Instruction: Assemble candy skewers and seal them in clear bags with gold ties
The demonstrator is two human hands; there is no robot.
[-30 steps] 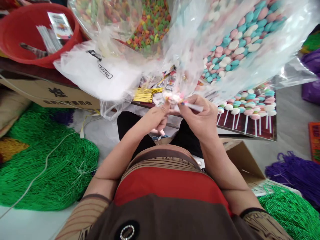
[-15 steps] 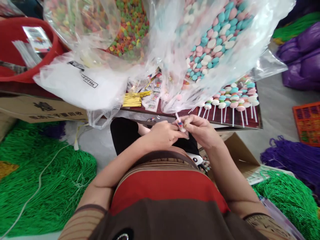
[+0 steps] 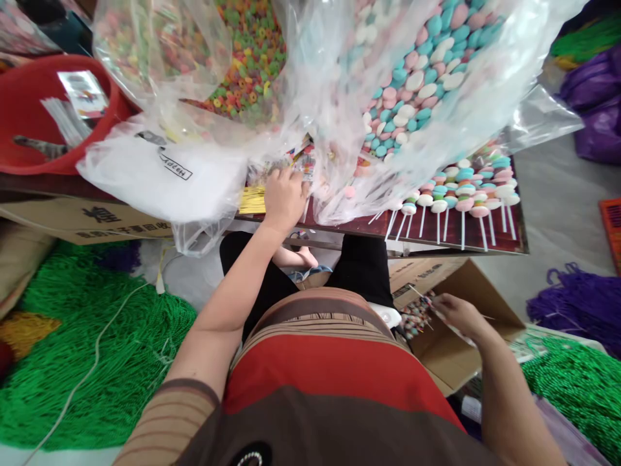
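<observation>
My left hand [image 3: 286,197] reaches onto the table, its fingers stretched over small printed plastic wrappers [image 3: 306,162]. Just left of it is a stack of yellow twist ties [image 3: 252,200]. Its fingertips are partly hidden among the wrappers. Off to the right, my right hand [image 3: 458,314] is closed on a wrapped candy lollipop [image 3: 427,299] above an open cardboard box [image 3: 446,362]. Several wrapped lollipops [image 3: 414,320] lie inside that box. Along the table's right edge, unwrapped candy lollipops [image 3: 466,191] rest in rows with white sticks toward me.
Large clear bags hold ring candies [image 3: 252,58] and pastel candies [image 3: 412,97]. A white plastic bag [image 3: 165,175] and a red basin [image 3: 109,110] are at left. Green cord bundles [image 3: 97,356] and purple cords [image 3: 572,310] cover floor areas.
The hands were together at my lap, holding the lollipop in its wrapper. Now my left hand has gone forward to the wrappers, and my right hand has carried the lollipop right, over the box.
</observation>
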